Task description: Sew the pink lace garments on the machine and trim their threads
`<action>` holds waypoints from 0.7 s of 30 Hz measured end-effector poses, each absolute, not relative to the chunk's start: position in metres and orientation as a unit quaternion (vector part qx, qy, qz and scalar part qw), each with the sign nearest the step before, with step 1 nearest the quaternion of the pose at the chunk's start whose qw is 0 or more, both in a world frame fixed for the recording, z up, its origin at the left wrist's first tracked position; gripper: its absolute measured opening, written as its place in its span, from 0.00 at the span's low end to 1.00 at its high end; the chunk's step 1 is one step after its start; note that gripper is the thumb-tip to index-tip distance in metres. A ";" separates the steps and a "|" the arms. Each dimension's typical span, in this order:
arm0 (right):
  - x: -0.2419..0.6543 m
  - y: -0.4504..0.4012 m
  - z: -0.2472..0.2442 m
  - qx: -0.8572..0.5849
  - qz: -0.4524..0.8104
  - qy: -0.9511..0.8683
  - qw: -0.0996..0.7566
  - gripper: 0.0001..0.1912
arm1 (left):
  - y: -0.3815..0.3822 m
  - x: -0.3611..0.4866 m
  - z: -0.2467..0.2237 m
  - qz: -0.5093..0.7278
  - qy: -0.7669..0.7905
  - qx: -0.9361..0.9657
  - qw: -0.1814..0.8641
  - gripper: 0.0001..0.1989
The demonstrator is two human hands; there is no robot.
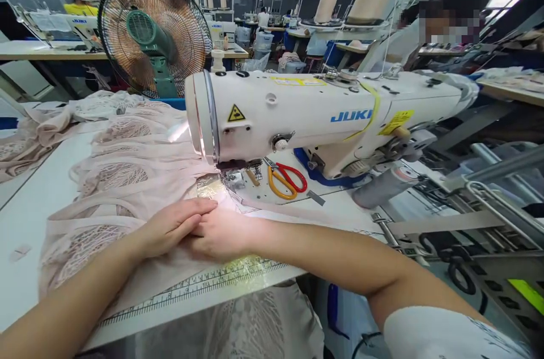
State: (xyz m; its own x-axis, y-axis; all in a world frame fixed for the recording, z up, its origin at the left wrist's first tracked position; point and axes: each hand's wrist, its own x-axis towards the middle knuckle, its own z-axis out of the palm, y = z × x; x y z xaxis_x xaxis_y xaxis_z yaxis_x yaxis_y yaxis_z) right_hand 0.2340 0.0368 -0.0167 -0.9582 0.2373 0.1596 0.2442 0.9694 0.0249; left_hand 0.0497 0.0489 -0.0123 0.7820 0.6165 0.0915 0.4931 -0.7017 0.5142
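Pale pink lace garment fabric (119,178) lies in gathered folds across the left of the table and runs to the needle area of a white sewing machine (263,115). Just in front of the needle, my left hand (176,226) is closed on this fabric, its index finger reaching over my right hand. Beside and touching it, my right hand (223,231) has curled fingers on the fabric, partly hidden under the left one. A narrow pale strip (289,207) leads from the presser foot area toward the right.
Scissors with red and yellow handles (283,179) lie under the machine arm. A ruler tape (191,285) runs along the table's front edge, with lace fabric (267,319) hanging below. A fan (155,36) stands behind, a grey thread cone (386,186) at right. A person (450,13) is beyond.
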 end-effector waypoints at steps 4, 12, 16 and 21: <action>0.259 0.005 -0.019 -0.176 -0.049 -0.969 0.169 0.12 | 0.047 0.053 -0.016 0.112 0.302 0.936 0.143 0.22; 0.279 0.004 -0.028 -0.275 0.002 -0.939 0.205 0.10 | 0.033 0.073 -0.016 0.084 0.424 0.901 -0.032 0.20; 0.283 0.006 -0.031 -0.275 0.026 -0.935 0.222 0.12 | 0.029 0.088 -0.010 0.054 0.465 0.882 -0.046 0.17; 0.288 0.004 -0.030 -0.266 0.022 -0.933 0.243 0.12 | 0.035 0.103 0.007 -0.001 0.490 0.871 -0.027 0.15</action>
State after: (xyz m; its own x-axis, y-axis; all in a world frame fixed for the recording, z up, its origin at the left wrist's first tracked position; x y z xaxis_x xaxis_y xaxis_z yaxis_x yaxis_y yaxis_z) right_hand 0.2881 0.0044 -0.0299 -0.7403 0.5064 0.4423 0.4848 0.8578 -0.1707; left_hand 0.1031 0.0353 0.0074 0.5201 0.8538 0.0242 0.8537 -0.5186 -0.0475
